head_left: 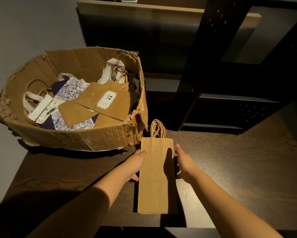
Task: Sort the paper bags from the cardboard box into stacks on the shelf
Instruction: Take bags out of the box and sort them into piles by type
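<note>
Flat brown bag point(153, 176) on shelf point(230, 169); left hand point(135, 163) and right hand point(184, 162) flank it, fingers clasping its edges.

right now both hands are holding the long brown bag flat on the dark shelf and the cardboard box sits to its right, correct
Not quite. The head view shows the cardboard box to the left of the long brown bag, not its right. The left hand and right hand do hold it flat on the dark shelf.
</note>
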The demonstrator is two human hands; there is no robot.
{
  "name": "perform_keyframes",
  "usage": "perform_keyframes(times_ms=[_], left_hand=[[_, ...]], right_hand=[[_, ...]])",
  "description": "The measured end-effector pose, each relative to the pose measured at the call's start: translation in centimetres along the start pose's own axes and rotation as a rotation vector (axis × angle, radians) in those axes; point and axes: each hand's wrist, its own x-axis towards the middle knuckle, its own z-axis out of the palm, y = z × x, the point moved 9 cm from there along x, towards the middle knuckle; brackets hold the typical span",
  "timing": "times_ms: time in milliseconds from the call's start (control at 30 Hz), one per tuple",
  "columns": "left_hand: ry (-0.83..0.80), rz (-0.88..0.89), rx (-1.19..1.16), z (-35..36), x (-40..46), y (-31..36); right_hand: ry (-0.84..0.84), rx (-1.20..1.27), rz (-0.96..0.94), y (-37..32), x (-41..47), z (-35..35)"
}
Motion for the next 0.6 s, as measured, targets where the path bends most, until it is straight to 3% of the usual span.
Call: perform_keyframes(times_ms=[167,300,433,600], left_hand=[[-0.042,-0.012,-0.057,1.0,-0.4,0.2],[0.025,-0.006,-0.032,0.0,-0.9,0.7],[0.124,0.115,0.236,-1.1,-2.0,3.1],[-0.015,0.355,0.427,0.5,-6.0,8.0]], right_hand=[[-0.013,0.027,0.017,-0.3,-0.6,0.4],[0.007,0.008,-0.02,-0.8,-1.2,-0.1],[0.224,-0.2,-0.292,-3.9,-1.6,-1.9],[0.159,-0.29,-0.483,-8.1,-4.0,-1.2]])
